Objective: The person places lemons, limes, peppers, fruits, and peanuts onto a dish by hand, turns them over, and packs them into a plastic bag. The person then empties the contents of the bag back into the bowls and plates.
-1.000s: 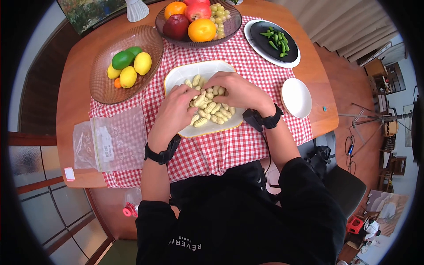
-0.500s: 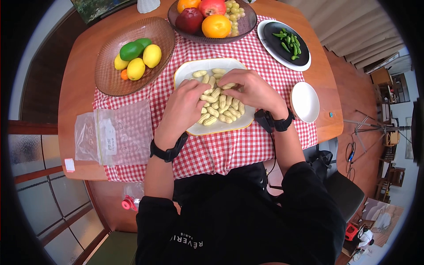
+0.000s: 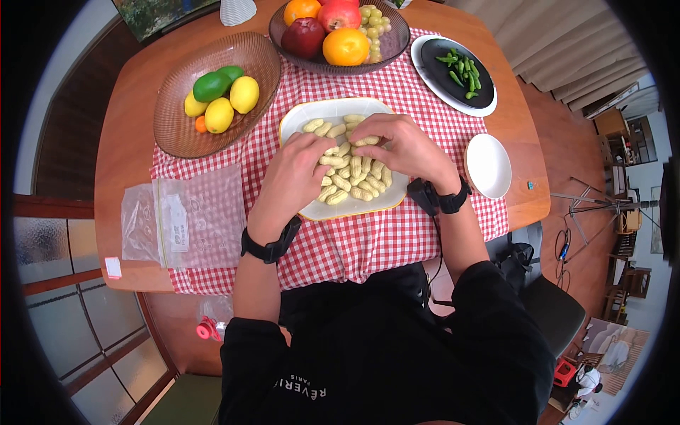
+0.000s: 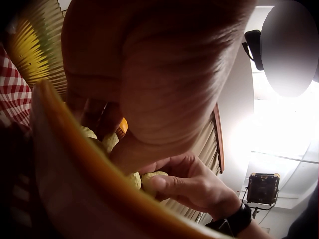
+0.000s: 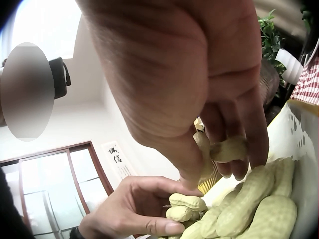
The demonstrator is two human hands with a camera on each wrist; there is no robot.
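Pale unshelled peanuts (image 3: 360,170) lie heaped in a white tray (image 3: 313,210) with a yellow rim. Over the tray's right half my right hand (image 3: 409,145) pinches a peanut (image 3: 366,141) between thumb and fingers. That peanut (image 5: 230,150) also shows against the fingers in the right wrist view. My left hand (image 3: 294,170) reaches over the left rim, fingers curled down among the peanuts. In the right wrist view its thumb and fingers close around a couple of peanuts (image 5: 185,205). From the left wrist, the rim (image 4: 75,134) hides much of the heap.
A brown bowl (image 3: 170,127) of lemons and green fruit stands left, a fruit bowl (image 3: 393,53) behind the tray. Green peppers (image 3: 464,71) sit on a black plate, right of it a white bowl (image 3: 489,166). A clear zip bag (image 3: 205,219) lies on the checked cloth (image 3: 340,248).
The whole view has shifted as the head moved. My right hand has taken hold of a peanut, and the peanuts near the fingertips are rearranged. Both hands stay over the tray.
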